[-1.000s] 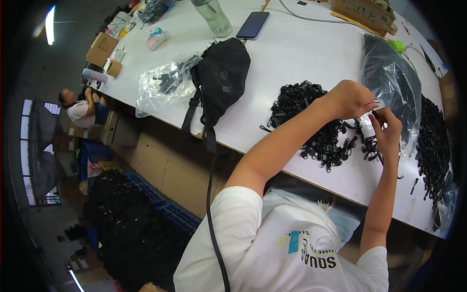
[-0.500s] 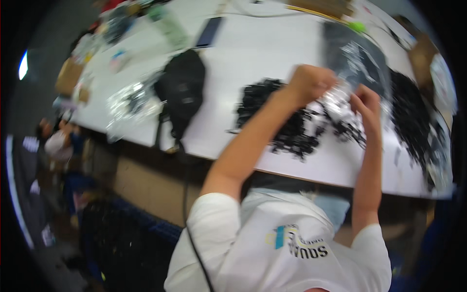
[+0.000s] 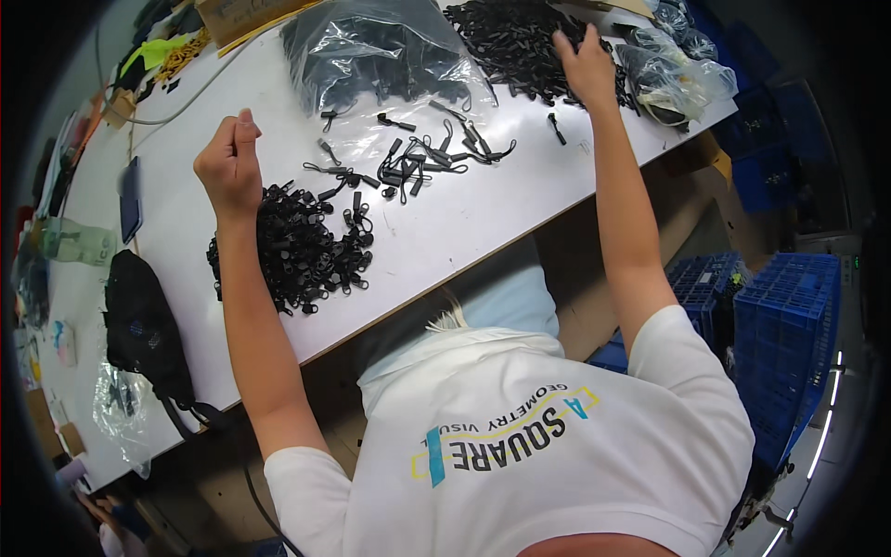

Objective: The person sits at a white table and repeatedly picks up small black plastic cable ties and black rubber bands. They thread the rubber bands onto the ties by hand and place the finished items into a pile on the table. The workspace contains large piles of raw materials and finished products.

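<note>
My left hand (image 3: 230,167) is closed with the thumb on top, just beyond a heap of small black zipper sliders (image 3: 302,246). Whatever its fingers may hold is hidden. Over at the far right, my right hand (image 3: 588,70) reaches to the edge of a large pile of black zipper pulls (image 3: 510,46), thumb and fingers apart. Loose black pulls with cord loops (image 3: 418,167) lie scattered in the middle of the white table (image 3: 436,227). Behind them rests a clear plastic bag (image 3: 380,56) with dark pieces inside.
A black pouch-like bag (image 3: 144,316) and a dark phone (image 3: 131,200) lie at the left. Crumpled plastic bags (image 3: 682,74) sit at the right corner. Blue crates (image 3: 784,343) stand on the right beyond the table edge. A cardboard box (image 3: 246,17) is at the back.
The view has swung to the right. My hands, close together at the plastic bag before, are now far apart: the left by the slider heap, the right at the pile of pulls.
</note>
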### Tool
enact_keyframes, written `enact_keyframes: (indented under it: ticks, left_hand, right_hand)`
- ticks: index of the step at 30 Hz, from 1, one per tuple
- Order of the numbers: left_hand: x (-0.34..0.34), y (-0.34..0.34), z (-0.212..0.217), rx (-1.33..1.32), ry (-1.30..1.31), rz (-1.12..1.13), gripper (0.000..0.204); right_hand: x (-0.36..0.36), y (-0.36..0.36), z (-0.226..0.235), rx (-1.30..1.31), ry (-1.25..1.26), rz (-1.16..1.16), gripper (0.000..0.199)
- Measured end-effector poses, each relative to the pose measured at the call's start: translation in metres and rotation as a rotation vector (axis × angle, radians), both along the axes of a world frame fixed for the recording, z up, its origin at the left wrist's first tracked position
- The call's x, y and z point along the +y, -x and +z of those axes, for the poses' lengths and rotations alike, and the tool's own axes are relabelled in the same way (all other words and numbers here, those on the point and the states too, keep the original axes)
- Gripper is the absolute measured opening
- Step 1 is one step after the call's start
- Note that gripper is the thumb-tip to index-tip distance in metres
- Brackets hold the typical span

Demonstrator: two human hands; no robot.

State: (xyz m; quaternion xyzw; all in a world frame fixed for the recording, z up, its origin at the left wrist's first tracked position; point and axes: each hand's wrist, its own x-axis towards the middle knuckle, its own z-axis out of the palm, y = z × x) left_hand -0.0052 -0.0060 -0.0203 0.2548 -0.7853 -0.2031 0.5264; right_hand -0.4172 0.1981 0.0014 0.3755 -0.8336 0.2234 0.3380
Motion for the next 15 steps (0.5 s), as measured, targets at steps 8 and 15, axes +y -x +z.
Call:
enact_keyframes:
  ticks: [8,15]
  left_hand:
    - [-0.009,-0.036,0.027,-0.234,-0.091,0.025,0.031]
    - [0.043,-0.091,0.022,-0.372,-0.118,0.225,0.034]
  right_hand:
    - [0.015,-0.172,-0.029,-0.331,-0.282,0.864,0.041]
    - [-0.01,-0.22,-0.061,-0.183,-0.463,0.916,0.064]
